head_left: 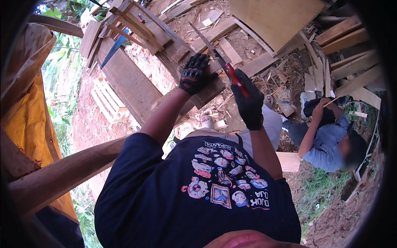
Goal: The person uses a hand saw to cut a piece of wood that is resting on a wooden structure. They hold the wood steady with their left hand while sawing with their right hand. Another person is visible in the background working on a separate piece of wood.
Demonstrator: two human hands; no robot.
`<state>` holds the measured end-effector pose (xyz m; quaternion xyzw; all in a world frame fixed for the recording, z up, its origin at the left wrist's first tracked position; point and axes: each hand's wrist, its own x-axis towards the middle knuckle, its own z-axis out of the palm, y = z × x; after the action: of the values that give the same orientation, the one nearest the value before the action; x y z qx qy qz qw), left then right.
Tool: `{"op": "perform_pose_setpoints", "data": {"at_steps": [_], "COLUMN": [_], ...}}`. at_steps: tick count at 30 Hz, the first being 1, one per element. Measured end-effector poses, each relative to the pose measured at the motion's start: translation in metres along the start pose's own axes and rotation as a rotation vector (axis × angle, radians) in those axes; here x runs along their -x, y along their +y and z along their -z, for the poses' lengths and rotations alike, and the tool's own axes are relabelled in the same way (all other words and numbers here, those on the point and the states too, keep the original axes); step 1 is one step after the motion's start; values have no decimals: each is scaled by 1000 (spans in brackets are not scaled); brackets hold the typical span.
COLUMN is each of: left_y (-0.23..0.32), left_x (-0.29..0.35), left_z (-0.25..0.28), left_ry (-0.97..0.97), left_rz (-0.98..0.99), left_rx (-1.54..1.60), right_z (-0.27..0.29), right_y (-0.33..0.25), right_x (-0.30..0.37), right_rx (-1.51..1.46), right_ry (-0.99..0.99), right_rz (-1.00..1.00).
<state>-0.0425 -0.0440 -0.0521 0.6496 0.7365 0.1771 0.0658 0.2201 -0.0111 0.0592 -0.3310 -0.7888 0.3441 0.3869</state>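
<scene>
My right hand [249,105], in a black glove, is closed around the red handle [236,80] of a hand saw. The saw's long narrow blade [206,43] points away and to the left, over the wood on the bench. My left hand [194,74], in a black glove with a hard knuckle guard, lies on a short wooden board [211,89], its thumb stretched toward the saw. Its fingers are forward and slightly apart, resting on the wood. Whether the saw's teeth touch the board cannot be made out.
A wide plank [130,78] and a blue saw blade [113,50] lie to the left, near a wooden crate [109,101]. A plywood sheet [275,20] is at the far right. Another person [331,138] crouches on the right, holding a thin stick. Stacked boards [351,62] stand behind them.
</scene>
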Motion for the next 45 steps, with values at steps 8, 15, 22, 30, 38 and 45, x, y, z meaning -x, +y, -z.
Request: {"op": "perform_pose_setpoints", "data": {"at_steps": [8,15,22,30,38,45], "left_y": [13,10,14,7,9,6], "left_x": [-5,-2,-5,-2,-1,-2], "left_z": [11,10,11,4,5,3], "left_ry": [-57,-45,-73,-35,0,0], "left_rz": [-7,-14,6,-25,-48,-55], "left_rx": [-85,-75,-88,-104,-101,-86], "right_z": [-39,-44,-46,-41,-38,-34], "right_y": [42,47,49,48,53,53], "right_x": [-4,-2,15,24,38,37], "right_rx": [58,78,30,39,257,275], "right_ry": [27,38,0,10,-3,-22], "right_rz": [153,173,51,127,224,227]}}
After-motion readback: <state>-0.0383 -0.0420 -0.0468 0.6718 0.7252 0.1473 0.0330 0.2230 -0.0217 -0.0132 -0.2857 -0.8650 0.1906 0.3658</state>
